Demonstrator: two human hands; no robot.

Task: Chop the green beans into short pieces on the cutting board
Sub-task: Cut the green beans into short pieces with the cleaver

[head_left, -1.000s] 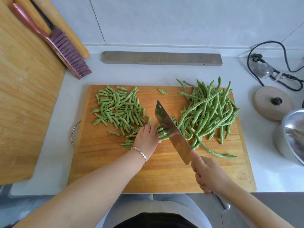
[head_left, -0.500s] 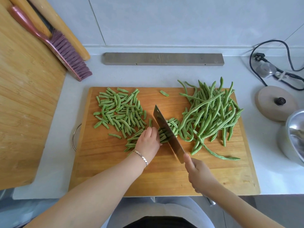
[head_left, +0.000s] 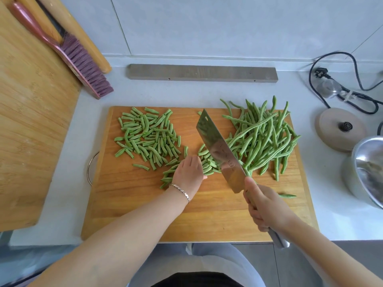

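Our left hand (head_left: 189,172) lies palm down at the end of a bare forearm that reaches in from the lower left, its fingers bent down over a bunch of green beans (head_left: 207,165) and its thumb sticking out to the right. Our right hand (head_left: 267,208) is wrapped round the handle of the cleaver (head_left: 219,152), one digit stretched forward to the blade, with the forearm coming in from the lower right

A pale tiled wall (head_left: 207,23) rises behind the white countertop (head_left: 186,94), softly lit.
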